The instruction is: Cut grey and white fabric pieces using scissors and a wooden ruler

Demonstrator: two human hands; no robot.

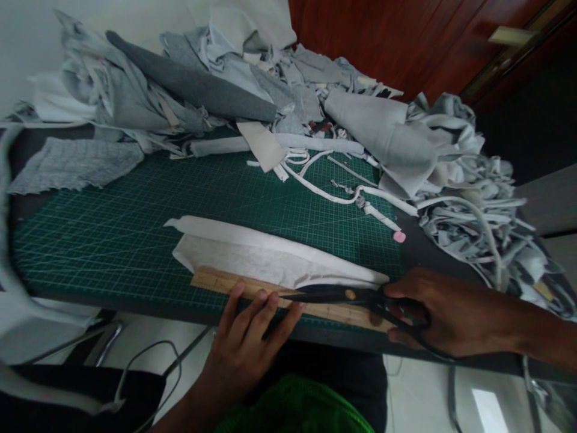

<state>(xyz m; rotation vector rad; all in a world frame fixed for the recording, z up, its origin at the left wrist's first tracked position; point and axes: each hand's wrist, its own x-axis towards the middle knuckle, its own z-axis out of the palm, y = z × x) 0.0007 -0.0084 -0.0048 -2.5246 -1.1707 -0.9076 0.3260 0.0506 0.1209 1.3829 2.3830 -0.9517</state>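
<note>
My left hand (247,343) lies flat with its fingers spread, pressing on a wooden ruler (216,280) at the near edge of the green cutting mat (112,234). A pale grey piece of fabric (252,255) rests on the mat, its lower edge along the ruler. My right hand (442,313) is closed round the handles of black scissors (333,294), whose blades point left along the ruler and the fabric's edge.
A heap of grey and white fabric scraps (216,84) covers the back of the table. Tangled strips (478,222) pile up at the right. A small pink chalk piece (399,236) lies by the mat's right edge. A dark wooden door (406,42) stands behind.
</note>
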